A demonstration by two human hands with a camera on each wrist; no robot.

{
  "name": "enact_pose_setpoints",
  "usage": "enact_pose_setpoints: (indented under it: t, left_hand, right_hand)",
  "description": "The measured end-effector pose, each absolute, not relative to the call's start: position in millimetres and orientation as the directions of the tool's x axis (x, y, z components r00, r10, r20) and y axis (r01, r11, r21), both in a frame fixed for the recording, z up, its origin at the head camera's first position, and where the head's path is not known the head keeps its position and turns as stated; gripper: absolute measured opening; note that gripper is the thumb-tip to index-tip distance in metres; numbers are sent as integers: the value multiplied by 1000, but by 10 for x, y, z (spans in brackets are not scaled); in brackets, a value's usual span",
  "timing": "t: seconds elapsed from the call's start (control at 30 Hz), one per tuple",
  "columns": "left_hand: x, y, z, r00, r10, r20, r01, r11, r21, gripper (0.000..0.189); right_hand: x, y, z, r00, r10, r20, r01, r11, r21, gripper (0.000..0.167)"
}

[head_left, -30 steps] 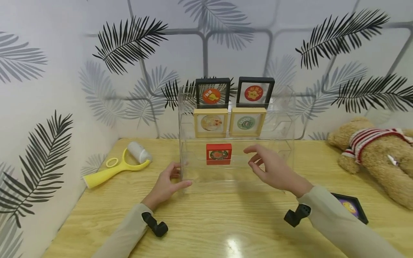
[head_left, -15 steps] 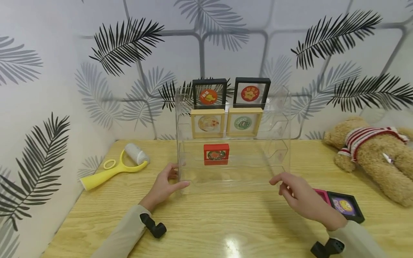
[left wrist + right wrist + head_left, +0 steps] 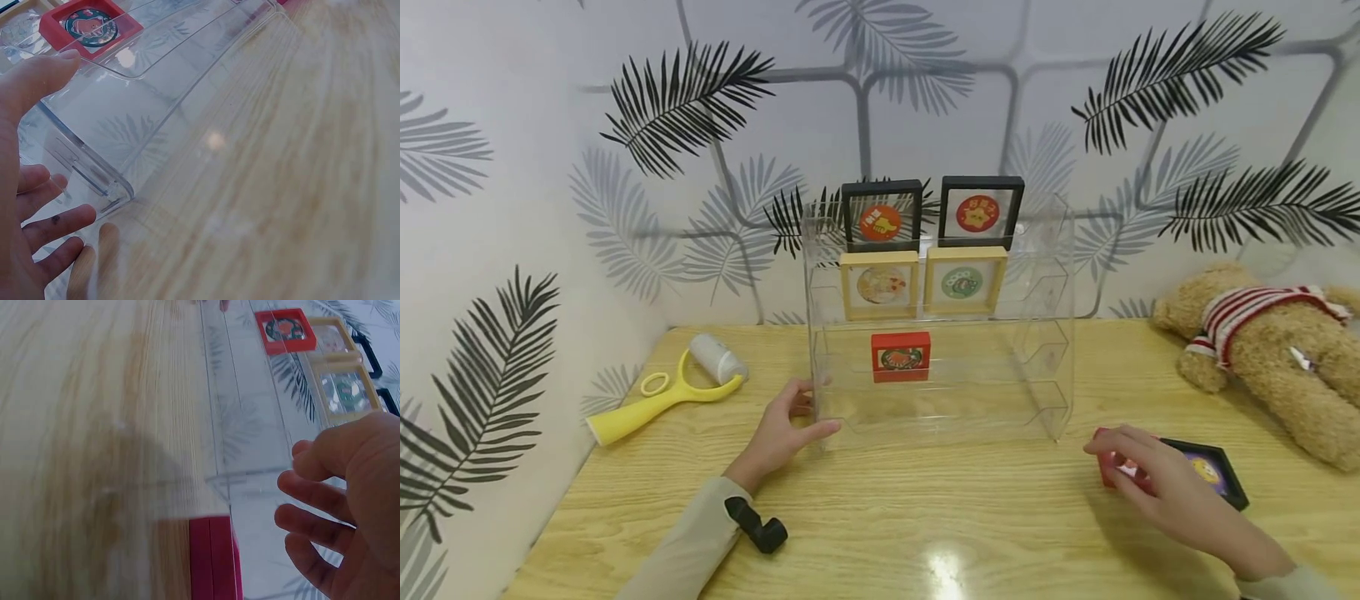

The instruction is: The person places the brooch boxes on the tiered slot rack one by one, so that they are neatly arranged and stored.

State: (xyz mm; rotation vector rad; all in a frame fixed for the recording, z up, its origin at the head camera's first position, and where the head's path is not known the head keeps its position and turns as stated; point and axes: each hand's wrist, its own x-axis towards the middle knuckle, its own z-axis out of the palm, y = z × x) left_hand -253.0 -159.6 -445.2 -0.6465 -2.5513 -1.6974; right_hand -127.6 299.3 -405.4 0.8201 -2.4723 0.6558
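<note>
A clear acrylic tiered display rack (image 3: pixel 970 400) stands on the table. My left hand (image 3: pixel 782 433) grips its lower left side, thumb in front and fingers round the outside; the left wrist view shows the thumb (image 3: pixel 56 72) over the edge. A small red frame (image 3: pixel 901 357) sits on a lower tier, two yellow frames (image 3: pixel 880 310) above it, two black frames (image 3: pixel 981 182) on top. My right hand (image 3: pixel 1183 500) hovers over a pinkish-red frame (image 3: pixel 212 559) lying right of the rack, fingers loosely bent and holding nothing. The hand partly covers that frame.
Beside the pinkish-red frame lies a black frame (image 3: pixel 1228 479) with a purple picture. A teddy bear (image 3: pixel 1262 358) in a striped top lies at the right. On the left are a yellow slingshot-shaped tool (image 3: pixel 647 408), a yellow ring (image 3: pixel 655 383) and a grey-white cylinder (image 3: pixel 717 357).
My right hand has moved from in front of the rack's lower tier rightward and down, over the pinkish-red frame. The left hand has stayed on the rack's side.
</note>
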Motion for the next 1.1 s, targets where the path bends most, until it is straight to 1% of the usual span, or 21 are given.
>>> enact_pose_setpoints:
  t: [0.07, 0.17, 0.3, 0.4, 0.47, 0.63, 0.7, 0.83, 0.93, 1.1]
  left_hand:
    - [-2532, -1591, -4454, -917, 325, 233, 340, 327, 882, 55]
    - [-2533, -1587, -4452, -914, 329, 239, 348, 328, 878, 54]
    - [-2512, -1596, -4453, -917, 326, 229, 338, 333, 880, 54]
    - [-2499, -1610, -4456, -921, 324, 217, 328, 343, 880, 54]
    - [-2501, -1614, -4453, -919, 328, 217, 330, 341, 880, 55]
    - [-2511, -1599, -4445, -919, 330, 218, 330, 338, 881, 56]
    - [-2506, -1593, -4443, -921, 328, 212, 325, 343, 881, 56]
    - [-2507, -1596, -4444, -928, 315, 198, 310, 358, 881, 57]
    - [-2518, -1599, -4442, -929, 312, 201, 311, 360, 880, 56]
    - [-2512, -1585, -4430, -922, 322, 213, 326, 353, 877, 57]
  right_hand:
    - [-1251, 3087, -4091, -729, -410, 549, -612, 749, -253, 56]
    - [-1211, 3255, -4142, -772, -371, 516, -540, 811, -224, 64]
    - [-1186, 3447, -4202, -846, -324, 423, -463, 840, -282, 78]
    - [-1190, 3520, -4249, -888, -297, 352, -411, 855, -315, 80]
    - [-1206, 3545, -4278, -901, -289, 324, -387, 873, -297, 83]
    - [-1290, 3589, -4288, -893, -305, 332, -391, 890, -234, 90]
    - [-1311, 3604, -4283, -892, -314, 325, -394, 892, -220, 89]
    - [-1341, 3620, -4284, -898, -330, 291, -398, 891, -218, 80]
    - [-1381, 3626, -4286, -887, -344, 309, -421, 878, -230, 76]
    - [-1429, 3618, -4304, -857, -365, 363, -460, 860, -223, 81]
